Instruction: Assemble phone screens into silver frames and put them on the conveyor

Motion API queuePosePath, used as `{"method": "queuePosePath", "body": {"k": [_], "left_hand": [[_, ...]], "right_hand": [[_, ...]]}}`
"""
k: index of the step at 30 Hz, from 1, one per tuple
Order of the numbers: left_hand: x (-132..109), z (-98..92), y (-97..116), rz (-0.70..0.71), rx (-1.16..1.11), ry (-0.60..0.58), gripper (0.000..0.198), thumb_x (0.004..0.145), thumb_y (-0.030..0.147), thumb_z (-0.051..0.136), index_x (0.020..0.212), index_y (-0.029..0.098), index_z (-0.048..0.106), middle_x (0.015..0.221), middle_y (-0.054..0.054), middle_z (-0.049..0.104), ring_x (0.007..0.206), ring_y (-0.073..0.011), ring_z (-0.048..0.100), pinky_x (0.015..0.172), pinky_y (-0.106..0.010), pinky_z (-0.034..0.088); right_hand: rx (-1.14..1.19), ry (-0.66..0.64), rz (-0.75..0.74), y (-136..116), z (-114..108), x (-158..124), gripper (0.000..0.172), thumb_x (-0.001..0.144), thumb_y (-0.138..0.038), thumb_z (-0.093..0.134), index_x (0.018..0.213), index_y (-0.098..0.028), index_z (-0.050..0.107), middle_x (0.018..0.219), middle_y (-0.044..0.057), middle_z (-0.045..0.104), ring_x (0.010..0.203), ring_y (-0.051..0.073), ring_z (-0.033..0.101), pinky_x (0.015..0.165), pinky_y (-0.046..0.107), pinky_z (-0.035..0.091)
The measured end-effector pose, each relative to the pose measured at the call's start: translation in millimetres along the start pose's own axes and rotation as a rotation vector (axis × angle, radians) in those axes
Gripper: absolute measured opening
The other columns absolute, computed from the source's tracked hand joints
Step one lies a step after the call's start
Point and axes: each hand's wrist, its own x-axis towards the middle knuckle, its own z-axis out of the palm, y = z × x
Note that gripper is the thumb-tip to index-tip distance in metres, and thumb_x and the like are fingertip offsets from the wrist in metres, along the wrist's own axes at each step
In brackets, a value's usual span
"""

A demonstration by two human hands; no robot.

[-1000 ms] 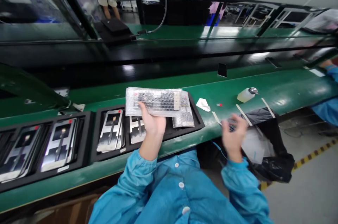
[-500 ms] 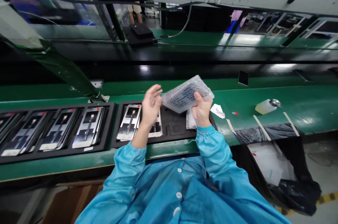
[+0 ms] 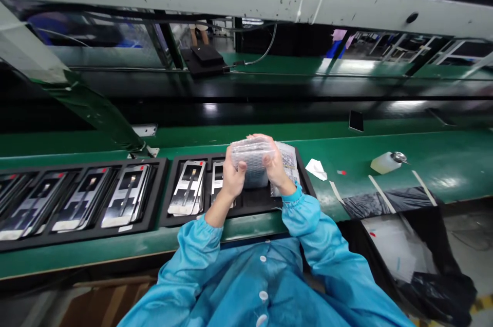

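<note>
Both hands (image 3: 233, 177) (image 3: 275, 168) around a bubble-wrap bundle (image 3: 254, 156)

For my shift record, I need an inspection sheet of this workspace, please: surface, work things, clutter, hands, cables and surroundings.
Surface: green bench, glossy.
Work things: bubble-wrap pack in both hands; another pack on the right tray; panels in the right tray and the left tray.
Clutter: white paper, red scrap, bottle; black bag taped at the edge.
Hands: left hand and right hand grip the pack from opposite sides.
Cables: grey cable beyond the bench.
Surroundings: legs and pink top in the background, details unclear.
</note>
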Motion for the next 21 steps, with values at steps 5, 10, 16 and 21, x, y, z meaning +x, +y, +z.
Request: {"method": "queuePosePath", "body": {"k": [5,10,16,21], "left_hand": [[6.6,7.2,14.1,0.013,-0.007,-0.05,0.093,0.092,0.102,0.056,0.131,0.018,0.068,0.112,-0.017,0.082,0.103,-0.0338,0.081,0.097,-0.048,0.066],[28.3,5.9,32.4,0.02,-0.03,-0.111,0.099,0.09,0.105,0.055,0.138,0.018,0.063,0.122,-0.018,0.081,0.113,-0.0358,0.081,0.101,-0.049,0.066],[13.4,3.5,19.5,-0.026,0.042,-0.084,0.12,0.07,0.106,0.077,0.149,0.02,0.052,0.135,-0.019,0.073,0.125,-0.039,0.075,0.106,-0.05,0.063],[-16.9,7.8,-4.6,-0.08,0.145,-0.009,0.109,0.062,0.09,0.097,0.137,0.022,0.058,0.127,-0.015,0.072,0.119,-0.0375,0.076,0.103,-0.051,0.062]], "right_hand": [[-0.078,0.011,0.096,3.3,-11.0,-4.1,0.094,0.08,-0.102,0.076,0.128,-0.022,0.08,0.119,0.015,0.087,0.115,0.036,0.083,0.108,0.049,0.068],[-0.043,-0.015,0.021,-21.1,-12.4,10.4,0.08,0.08,-0.088,0.089,0.124,-0.022,0.082,0.123,0.013,0.087,0.119,0.035,0.083,0.109,0.046,0.068],[-0.023,0.232,-0.057,-36.4,-13.4,33.1,0.069,0.081,-0.087,0.089,0.097,-0.02,0.082,0.098,0.01,0.087,0.095,0.031,0.085,0.094,0.045,0.071],[0.104,0.562,-0.199,-68.7,-79.3,54.6,0.063,0.097,-0.085,0.072,0.108,-0.023,0.081,0.113,0.01,0.084,0.116,0.03,0.083,0.103,0.046,0.069]]}}
